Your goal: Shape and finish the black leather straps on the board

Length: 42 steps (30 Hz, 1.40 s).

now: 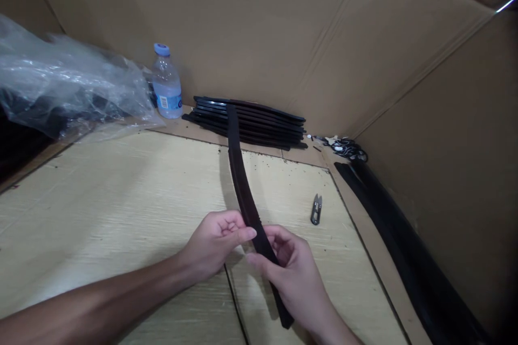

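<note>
A long, dark, slightly curved strip point(245, 185) runs from near the stack at the back down toward me, raised over the pale board. My left hand point(220, 239) pinches it from the left, thumb on top. Just below that, my right hand point(289, 264) grips the same strip from the right, its fingers curled around the edge. The strip's near end sticks out below my right hand. To the right on the board lie small thread snips point(316, 210), touched by neither hand.
Several black strips point(251, 123) lie stacked at the back, beside a water bottle point(167, 86). Clear plastic film point(76, 86) covers dark material at left. Long black pieces point(396, 248) lie along the right, near tangled scraps point(343, 148). Cardboard walls point(251, 21) enclose the board point(121, 199).
</note>
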{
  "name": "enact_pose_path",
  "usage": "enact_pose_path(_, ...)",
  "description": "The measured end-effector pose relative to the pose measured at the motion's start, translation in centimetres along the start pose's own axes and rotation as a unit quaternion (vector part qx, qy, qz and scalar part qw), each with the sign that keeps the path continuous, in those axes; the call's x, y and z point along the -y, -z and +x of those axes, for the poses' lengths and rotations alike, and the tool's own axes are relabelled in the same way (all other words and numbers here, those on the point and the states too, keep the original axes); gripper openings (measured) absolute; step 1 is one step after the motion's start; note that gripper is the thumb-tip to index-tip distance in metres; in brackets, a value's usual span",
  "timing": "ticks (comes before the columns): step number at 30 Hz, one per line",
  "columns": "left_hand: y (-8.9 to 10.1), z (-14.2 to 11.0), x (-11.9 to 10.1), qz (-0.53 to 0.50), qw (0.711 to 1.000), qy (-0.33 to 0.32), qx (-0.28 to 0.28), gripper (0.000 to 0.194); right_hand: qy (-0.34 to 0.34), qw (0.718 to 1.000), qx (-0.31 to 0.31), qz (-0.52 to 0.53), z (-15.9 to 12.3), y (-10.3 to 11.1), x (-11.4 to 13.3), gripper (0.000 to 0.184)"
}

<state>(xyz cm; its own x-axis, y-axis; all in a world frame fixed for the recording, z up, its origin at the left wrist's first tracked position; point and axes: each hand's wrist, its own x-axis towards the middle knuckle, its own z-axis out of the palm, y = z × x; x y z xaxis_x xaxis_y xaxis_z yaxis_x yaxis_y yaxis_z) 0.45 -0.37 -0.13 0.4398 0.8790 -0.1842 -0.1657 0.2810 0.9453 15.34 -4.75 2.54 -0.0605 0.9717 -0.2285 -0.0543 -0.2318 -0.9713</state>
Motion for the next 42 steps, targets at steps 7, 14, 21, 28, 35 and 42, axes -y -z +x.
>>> enact_pose_path(7, 0.12, -0.18, 0.35, -0.012, 1.0, -0.008, 0.021, 0.025, 0.0, 0.998, 0.043, 0.039, 0.03, 0.14, -0.03, 0.03)
enact_pose_path(14, -0.1, -0.18, 0.09, -0.03, 0.999, -0.012, 0.033, 0.022, 0.026, 0.997, 0.057, 0.047, -0.3, 0.27, 0.11, 0.019)
enact_pose_path(21, -0.4, 0.08, -0.21, -0.089, 0.994, -0.003, 0.056, 0.015, 0.025, 0.998, 0.016, 0.048, -0.33, 0.03, 0.23, 0.025)
enact_pose_path(28, -0.38, -0.27, 0.01, -0.1, 0.992, 0.022, 0.072, 0.011, 0.007, 1.0, 0.02, 0.018, -0.15, 0.09, 0.06, 0.025)
enact_pose_path(35, -0.25, -0.3, 0.18, -0.099, 0.987, 0.006, 0.129, 0.012, -0.014, 0.994, 0.074, 0.085, -0.42, -0.08, 0.05, 0.028)
enact_pose_path(42, -0.17, -0.16, 0.21, -0.094, 0.986, -0.015, 0.139, 0.011, -0.02, 0.988, 0.074, 0.136, -0.25, -0.18, -0.44, 0.025)
